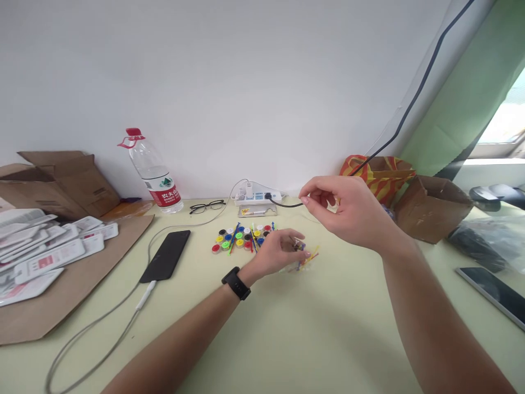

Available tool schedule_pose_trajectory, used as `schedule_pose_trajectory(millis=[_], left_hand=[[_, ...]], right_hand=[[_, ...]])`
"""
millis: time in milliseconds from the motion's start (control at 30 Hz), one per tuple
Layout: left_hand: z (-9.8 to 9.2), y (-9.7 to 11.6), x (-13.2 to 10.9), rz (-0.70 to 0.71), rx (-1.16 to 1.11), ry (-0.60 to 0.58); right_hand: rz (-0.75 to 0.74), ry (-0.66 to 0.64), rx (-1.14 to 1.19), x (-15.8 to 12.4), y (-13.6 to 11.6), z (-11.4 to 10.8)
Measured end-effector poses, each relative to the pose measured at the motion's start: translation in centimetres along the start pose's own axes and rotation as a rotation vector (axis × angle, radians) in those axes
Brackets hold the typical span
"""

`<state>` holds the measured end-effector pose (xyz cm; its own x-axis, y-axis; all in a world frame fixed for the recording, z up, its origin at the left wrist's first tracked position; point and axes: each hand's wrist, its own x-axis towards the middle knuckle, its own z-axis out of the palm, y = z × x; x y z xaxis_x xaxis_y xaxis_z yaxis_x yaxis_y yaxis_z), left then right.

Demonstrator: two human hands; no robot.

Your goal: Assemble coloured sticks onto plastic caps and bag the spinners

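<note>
My left hand, a black watch on its wrist, rests on the table with fingers curled round a small clear bag of coloured sticks. Raised above the table, my right hand pinches thumb and forefinger together; what they hold is too small to make out. Just left of my left hand lies a cluster of small coloured paint pots with coloured sticks among them.
A black phone on a white cable lies left, by a water bottle, glasses and power strip. Cardboard with white packets fills the far left. Cardboard box, striped bag and tablet are right.
</note>
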<state>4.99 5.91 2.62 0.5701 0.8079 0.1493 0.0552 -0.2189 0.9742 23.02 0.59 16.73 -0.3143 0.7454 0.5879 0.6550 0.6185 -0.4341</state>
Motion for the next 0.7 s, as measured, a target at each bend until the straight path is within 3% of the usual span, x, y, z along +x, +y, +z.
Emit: schedule_pose_trajectory(millis=[233, 400, 500, 700], left_hand=[[-0.7, 0.2, 0.0, 0.089, 0.036, 0.036], [-1.1, 1.4, -0.2, -0.002, 0.057, 0.014], [-1.5, 2.5, -0.3, 0.039, 0.098, 0.011], [-3.7, 3.5, -0.1, 0.02, 0.216, -0.06]], right_hand=[[-0.026, 0.029, 0.013, 0.1, 0.4, 0.0], [-0.041, 0.03, 0.013, 0.0, 0.5, 0.0], [-0.043, 0.025, 0.017, 0.0, 0.6, -0.1], [-0.004, -0.156, -0.033, 0.1, 2.0, 0.3]])
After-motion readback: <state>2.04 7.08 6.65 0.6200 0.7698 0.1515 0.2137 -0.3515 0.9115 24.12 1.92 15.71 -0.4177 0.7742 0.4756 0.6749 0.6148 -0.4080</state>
